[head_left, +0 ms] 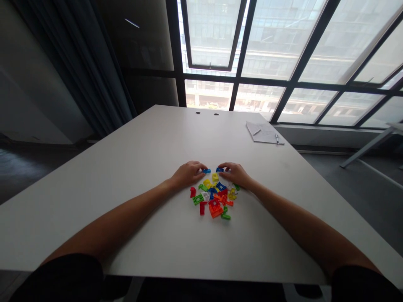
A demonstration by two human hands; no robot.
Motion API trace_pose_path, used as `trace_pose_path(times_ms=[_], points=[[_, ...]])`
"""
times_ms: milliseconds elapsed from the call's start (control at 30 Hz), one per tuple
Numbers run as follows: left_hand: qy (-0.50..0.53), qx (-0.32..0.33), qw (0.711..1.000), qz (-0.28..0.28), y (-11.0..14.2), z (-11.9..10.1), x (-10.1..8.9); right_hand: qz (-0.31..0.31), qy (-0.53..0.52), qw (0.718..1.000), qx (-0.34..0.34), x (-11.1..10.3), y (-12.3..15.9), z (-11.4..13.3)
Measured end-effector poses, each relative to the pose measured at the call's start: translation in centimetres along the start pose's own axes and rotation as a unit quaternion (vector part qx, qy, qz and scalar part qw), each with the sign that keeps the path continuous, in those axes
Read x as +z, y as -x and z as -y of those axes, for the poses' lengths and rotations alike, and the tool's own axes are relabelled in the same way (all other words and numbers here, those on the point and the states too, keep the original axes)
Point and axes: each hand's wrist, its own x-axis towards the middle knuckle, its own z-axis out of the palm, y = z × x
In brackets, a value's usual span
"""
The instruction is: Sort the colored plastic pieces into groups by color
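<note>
A heap of small translucent plastic pieces [212, 197] in red, orange, yellow, green, blue and white lies on the white table [135, 138]. My left hand [188, 175] rests at the heap's upper left, its fingertips pinching a small blue plastic piece [206, 170]. Mirroring it from the upper right, my right hand [235, 174] has another small blue plastic piece [219, 169] between its fingertips. The two blue pieces are a short distance apart. Both wrists and forearms lie low over the tabletop.
Beyond the hands lie sheets of paper [262, 132] with a pen [277, 139] at their edge and a small silver object on top. Two round holes [207, 113] mark the table's far side. Large windows stand behind the table, with a curtain to the left.
</note>
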Motion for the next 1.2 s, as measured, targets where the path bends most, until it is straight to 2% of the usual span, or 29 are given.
trace_pose_path(times_ms=[67, 167, 267, 300, 367, 433, 467, 500, 567, 667, 733, 800, 900, 1000, 1100, 1200], points=[[0.016, 0.013, 1.000, 0.014, 0.0, -0.4, 0.0, 0.040, -0.085, 0.996, 0.002, -0.6, 0.3, -0.3], [0.077, 0.061, 0.994, 0.045, 0.1, -0.2, -0.3, 0.090, -0.215, 0.972, 0.028, -1.5, 0.7, -0.7], [0.168, 0.062, 0.979, 0.095, 0.1, 0.2, -0.6, 0.090, -0.247, 0.963, 0.058, -1.9, 0.8, -0.8], [0.184, 0.044, 0.977, 0.093, 0.0, 0.3, -0.7, 0.077, -0.236, 0.966, 0.067, -2.0, 0.8, -0.7], [0.181, 0.013, 0.982, 0.048, 0.0, 0.1, -1.0, 0.039, -0.203, 0.976, 0.073, -2.3, 0.7, -0.3], [0.150, 0.022, 0.988, 0.005, -0.1, -0.6, -1.7, 0.012, -0.163, 0.985, 0.052, -2.9, 0.7, 0.5], [0.138, 0.037, 0.990, 0.005, -0.2, -1.1, -2.3, 0.018, -0.137, 0.990, 0.031, -3.4, 0.8, 1.1], [0.129, 0.054, 0.990, 0.022, -0.2, -1.7, -3.1, 0.041, -0.105, 0.994, 0.004, -3.9, 0.9, 1.8], [0.111, 0.080, 0.987, 0.090, 0.0, -2.9, -5.0, 0.125, -0.033, 0.990, -0.055, -4.9, 1.4, 3.5], [0.046, 0.075, 0.976, 0.197, 1.0, -4.7, -8.0, 0.242, 0.060, 0.962, -0.115, -5.9, 2.4, 6.1], [0.004, 0.051, 0.964, 0.260, 1.8, -5.5, -9.1, 0.268, 0.116, 0.947, -0.130, -5.9, 3.0, 7.5], [-0.025, 0.036, 0.953, 0.299, 2.6, -5.8, -9.2, 0.275, 0.167, 0.938, -0.131, -5.5, 3.4, 8.2], [-0.034, 0.043, 0.943, 0.327, 2.9, -5.6, -8.1, 0.291, 0.201, 0.928, -0.115, -5.0, 3.4, 8.4], [-0.022, 0.055, 0.942, 0.330, 2.5, -5.1, -7.3, 0.299, 0.196, 0.927, -0.110, -4.8, 3.3, 8.1], [-0.019, 0.048, 0.945, 0.322, 2.1, -4.9, -7.7, 0.303, 0.187, 0.927, -0.117, -5.1, 3.1, 7.8], [-0.033, 0.039, 0.950, 0.308, 2.3, -5.8, -8.8, 0.288, 0.169, 0.934, -0.123, -5.7, 3.1, 7.8]])
